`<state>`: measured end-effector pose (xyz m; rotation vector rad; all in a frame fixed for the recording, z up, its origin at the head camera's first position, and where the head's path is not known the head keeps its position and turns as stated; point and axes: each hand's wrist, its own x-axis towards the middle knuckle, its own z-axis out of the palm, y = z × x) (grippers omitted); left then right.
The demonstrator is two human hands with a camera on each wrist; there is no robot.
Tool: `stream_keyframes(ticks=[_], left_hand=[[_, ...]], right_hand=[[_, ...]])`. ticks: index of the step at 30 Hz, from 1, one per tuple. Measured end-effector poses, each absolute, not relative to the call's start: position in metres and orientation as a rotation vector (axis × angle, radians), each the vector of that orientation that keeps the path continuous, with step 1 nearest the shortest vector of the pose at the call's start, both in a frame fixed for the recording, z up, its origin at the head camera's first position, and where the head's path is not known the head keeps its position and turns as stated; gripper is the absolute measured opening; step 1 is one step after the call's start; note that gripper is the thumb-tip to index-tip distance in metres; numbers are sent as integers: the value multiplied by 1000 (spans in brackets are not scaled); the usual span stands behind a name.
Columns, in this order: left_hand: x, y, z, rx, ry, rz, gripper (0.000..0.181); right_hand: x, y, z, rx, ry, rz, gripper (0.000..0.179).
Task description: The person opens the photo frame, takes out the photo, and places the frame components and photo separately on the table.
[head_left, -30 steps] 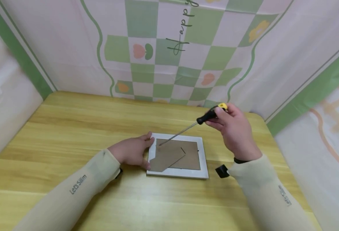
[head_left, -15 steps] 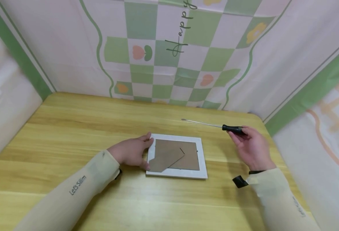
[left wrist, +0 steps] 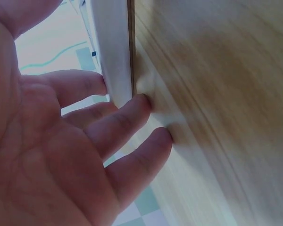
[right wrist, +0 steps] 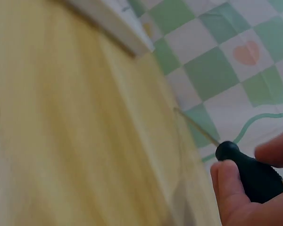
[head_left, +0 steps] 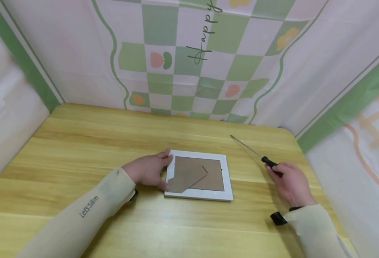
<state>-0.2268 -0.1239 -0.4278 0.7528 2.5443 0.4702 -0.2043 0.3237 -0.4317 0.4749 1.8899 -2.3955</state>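
Note:
A white picture frame (head_left: 198, 196) lies face down on the table, its brown backing board (head_left: 197, 166) facing up with a stand flap on it. At the frame's left edge rests my left hand (head_left: 148, 170), thumb and fingers spread along the side. The left wrist view shows its fingers (left wrist: 125, 122) loosely extended, touching the frame's side and the tabletop. To the right of the frame, my right hand (head_left: 292, 182) grips a screwdriver (head_left: 270, 162) by its black handle. The metal shaft points away and to the left, apart from the frame; its tip is near the tabletop.
The wood-grain table (head_left: 163, 229) runs back to a hanging cloth (head_left: 192, 71) with green and white checks. More cloth hangs at the left and right sides. A black strap end (head_left: 278, 218) sticks out at the right wrist.
My right hand has moved right and toward me, lowering the screwdriver; its tip has left the backing board and swung to the right. The left hand and picture frame stay in place.

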Motion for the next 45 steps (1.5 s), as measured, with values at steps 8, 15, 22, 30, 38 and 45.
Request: stream_keyframes(ticks=[8, 15, 22, 30, 38, 45], left_hand=[[-227, -124, -428, 749, 2542, 459, 100], [-228, -123, -429, 755, 2541, 452, 100], [-227, -122, -428, 750, 2544, 472, 100], [-226, -123, -427, 748, 2542, 474, 100], [-229, -123, -429, 756, 2538, 463, 99], [-238, -118, -428, 751, 2590, 516, 67]], right_hand=[[-189, 329, -440, 355, 2918, -970, 54], [-183, 325, -438, 170, 3009, -607, 35], [-186, 322, -429, 21, 2973, -437, 36], [-190, 287, -406, -318, 2979, -325, 59], [-192, 234, -412, -712, 2798, -381, 92], [-192, 208, -418, -638, 2791, -253, 92]])
